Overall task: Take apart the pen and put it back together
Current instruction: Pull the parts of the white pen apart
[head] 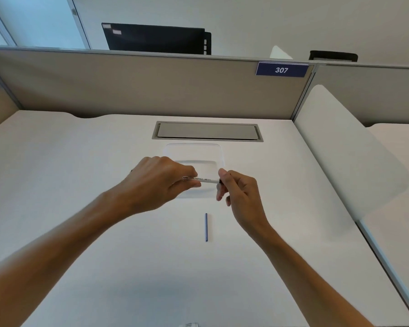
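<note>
Left hand [159, 182] closed around one end of the white pen barrel [204, 180], thumb and fingers wrapped on it, barrel held level above the desk. Right hand [237, 191] pinching the other end, thumb and forefinger tight on a small dark tip there, other fingers loosely curled. Black printed text visible along the barrel, too small to read fully. Directly under the hands, a clear shallow plastic tray [219, 151] on the white desk [80, 173]. Nearer to the person, a thin blue refill [206, 227] lying alone on the desk, apart from both hands, pointing away from the body. Behind the tray, a grey cable flap [207, 131] set in the desk. Beige partition [139, 86] at the back, with a blue sign [282, 70] reading 307. Dark monitor back [155, 37] above the partition.
</note>
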`<state>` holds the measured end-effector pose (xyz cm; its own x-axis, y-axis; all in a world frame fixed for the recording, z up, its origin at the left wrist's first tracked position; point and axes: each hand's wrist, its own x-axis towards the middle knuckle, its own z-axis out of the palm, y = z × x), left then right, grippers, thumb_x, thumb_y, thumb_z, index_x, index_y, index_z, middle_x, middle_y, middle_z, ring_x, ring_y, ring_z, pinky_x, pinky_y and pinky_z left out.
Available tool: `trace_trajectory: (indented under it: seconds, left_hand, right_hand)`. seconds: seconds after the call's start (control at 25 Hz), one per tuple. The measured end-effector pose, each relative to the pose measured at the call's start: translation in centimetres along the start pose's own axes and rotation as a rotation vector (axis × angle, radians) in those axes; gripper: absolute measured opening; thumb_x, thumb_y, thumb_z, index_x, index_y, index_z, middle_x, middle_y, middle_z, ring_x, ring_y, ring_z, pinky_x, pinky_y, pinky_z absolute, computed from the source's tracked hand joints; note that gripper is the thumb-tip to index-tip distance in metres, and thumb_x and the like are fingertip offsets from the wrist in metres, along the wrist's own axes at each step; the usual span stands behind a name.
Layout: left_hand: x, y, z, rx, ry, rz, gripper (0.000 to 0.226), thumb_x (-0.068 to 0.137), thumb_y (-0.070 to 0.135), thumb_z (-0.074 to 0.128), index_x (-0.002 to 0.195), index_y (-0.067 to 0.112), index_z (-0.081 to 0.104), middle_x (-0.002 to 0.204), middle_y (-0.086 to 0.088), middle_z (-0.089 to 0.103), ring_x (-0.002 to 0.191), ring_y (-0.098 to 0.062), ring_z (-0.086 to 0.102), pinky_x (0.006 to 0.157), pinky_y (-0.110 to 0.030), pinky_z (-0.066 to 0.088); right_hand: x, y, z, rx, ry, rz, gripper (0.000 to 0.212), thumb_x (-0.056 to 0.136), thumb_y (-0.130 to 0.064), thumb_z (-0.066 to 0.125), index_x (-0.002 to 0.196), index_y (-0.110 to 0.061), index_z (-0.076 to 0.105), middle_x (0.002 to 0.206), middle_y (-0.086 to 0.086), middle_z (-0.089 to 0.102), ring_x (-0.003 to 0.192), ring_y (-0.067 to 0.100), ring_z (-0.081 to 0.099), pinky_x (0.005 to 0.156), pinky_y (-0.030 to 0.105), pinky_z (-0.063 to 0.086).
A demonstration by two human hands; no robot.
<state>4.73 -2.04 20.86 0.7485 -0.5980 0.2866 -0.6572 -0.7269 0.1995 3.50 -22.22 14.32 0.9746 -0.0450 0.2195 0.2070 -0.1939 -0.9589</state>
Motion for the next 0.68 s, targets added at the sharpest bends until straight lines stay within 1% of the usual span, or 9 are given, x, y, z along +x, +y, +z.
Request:
trace_trajectory:
  seconds: [0.08,0.16,0.24,0.36,0.44,0.48,0.52,0.56,0.68]
  left_hand:
    - [-0.3,-0.3,0.4,0.113,0.01,0.05,0.041,0.094,0.049,0.04,0.097,0.021,0.069,0.075,0.002,0.072,0.059,-0.028,0.061,0.051,-0.036,0.05]
    - [-0.4,-0.5,0.6,0.115,0.032,0.068,0.039,0.095,0.047,0.041,0.097,0.02,0.068,0.075,0.001,0.072,0.059,-0.029,0.061,0.049,-0.036,0.05]
    - [-0.2,-0.4,0.6,0.078,0.06,0.067,0.035,0.094,0.046,0.045,0.098,0.021,0.068,0.069,0.002,0.07,0.053,-0.026,0.057,0.047,-0.032,0.047]
    - [0.1,-0.5,0.4,-0.1,0.04,-0.017,0.033,0.09,0.051,0.048,0.093,0.023,0.064,0.051,0.01,0.055,0.043,-0.012,0.044,0.046,-0.024,0.035]
    - [0.4,-0.8,-0.1,-0.336,-0.04,-0.083,0.023,0.089,0.048,0.054,0.084,0.027,0.063,0.048,0.007,0.055,0.041,-0.012,0.042,0.045,-0.021,0.032]
    - [0.5,-1.0,-0.4,-0.441,-0.082,-0.111,0.019,0.09,0.045,0.057,0.08,0.029,0.063,0.049,0.005,0.058,0.041,-0.011,0.041,0.044,-0.022,0.033]
    - [0.6,-1.1,-0.7,-0.508,-0.111,-0.131,0.017,0.089,0.043,0.059,0.078,0.03,0.063,0.051,0.003,0.06,0.042,-0.01,0.04,0.045,-0.025,0.034]
    - [0.5,-1.2,-0.8,-0.535,-0.122,-0.137,0.017,0.089,0.042,0.06,0.077,0.031,0.064,0.052,0.003,0.061,0.042,-0.01,0.04,0.045,-0.027,0.034]
    - [0.5,-1.2,-0.8,-0.45,-0.067,-0.105,0.022,0.087,0.048,0.057,0.079,0.028,0.065,0.051,0.007,0.058,0.042,-0.011,0.04,0.044,-0.018,0.031]
  right_hand:
    - [0.1,0.3,-0.3,0.016,-0.07,0.043,0.052,0.1,-0.036,0.05,0.062,-0.002,0.06,0.065,0.024,0.062,0.067,0.047,0.054,0.059,0.039,0.038]
    - [0.1,0.3,-0.5,0.028,-0.112,0.055,0.051,0.103,-0.032,0.048,0.064,-0.002,0.061,0.064,0.018,0.064,0.069,0.049,0.055,0.057,0.037,0.04]
    - [0.0,0.2,-0.6,0.017,-0.122,0.035,0.048,0.104,-0.03,0.047,0.067,-0.002,0.061,0.064,0.012,0.064,0.07,0.049,0.055,0.057,0.04,0.042]
    - [0.1,-0.2,-0.8,-0.044,-0.122,-0.068,0.044,0.103,-0.035,0.048,0.071,-0.006,0.06,0.068,0.02,0.06,0.065,0.042,0.051,0.059,0.051,0.042]
    - [0.2,-0.6,-1.2,-0.111,-0.14,-0.167,0.034,0.101,-0.035,0.049,0.078,-0.013,0.06,0.071,0.005,0.063,0.062,0.018,0.054,0.06,0.042,0.044]
    - [0.2,-0.7,-1.5,-0.139,-0.154,-0.214,0.027,0.101,-0.033,0.05,0.082,-0.016,0.06,0.074,-0.004,0.063,0.067,0.009,0.056,0.062,0.03,0.045]
    - [0.3,-0.8,-1.7,-0.159,-0.167,-0.247,0.022,0.1,-0.031,0.051,0.086,-0.017,0.061,0.078,-0.008,0.064,0.074,0.009,0.059,0.066,0.021,0.045]
    - [0.3,-0.9,-1.8,-0.166,-0.176,-0.262,0.019,0.1,-0.03,0.052,0.09,-0.017,0.061,0.082,-0.009,0.065,0.081,0.011,0.062,0.07,0.017,0.045]
    - [0.4,-0.8,-1.9,-0.122,-0.16,-0.216,0.018,0.097,-0.035,0.055,0.095,-0.019,0.064,0.085,-0.011,0.069,0.088,0.014,0.067,0.074,0.02,0.048]
